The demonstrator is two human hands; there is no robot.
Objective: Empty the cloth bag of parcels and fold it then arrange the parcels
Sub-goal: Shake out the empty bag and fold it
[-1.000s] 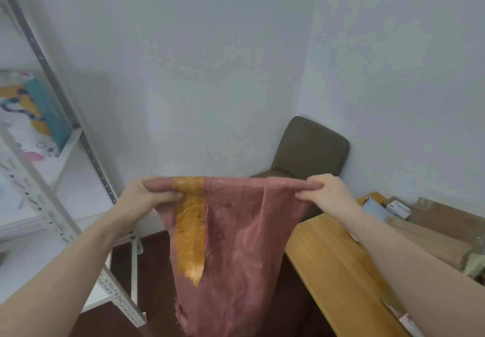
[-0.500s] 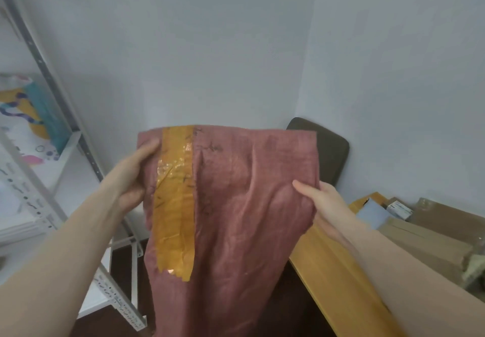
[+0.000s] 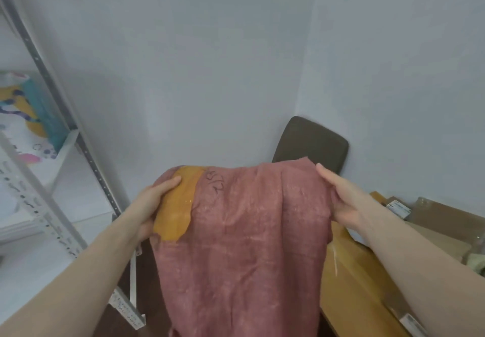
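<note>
A dusty-pink cloth bag (image 3: 252, 231) with a strip of yellow-brown tape near its left edge hangs in the air in front of me. My left hand (image 3: 154, 200) grips its left edge, thumb on the tape. My right hand (image 3: 341, 200) holds the right edge, with the thumb on the front and the fingers behind the cloth. The bag's top folds over away from me and its lower part drops out of the frame. Brown parcels (image 3: 446, 221) lie on the wooden table (image 3: 351, 284) at the right, partly hidden by my right arm.
A white metal shelf rack (image 3: 52, 205) stands at the left with a colourful package (image 3: 23, 118) on it. A dark olive chair (image 3: 312, 142) sits in the corner behind the bag. Dark floor shows below.
The bag's top edge has dropped and folded away from me. Both hands have moved lower and keep hold of the side edges.
</note>
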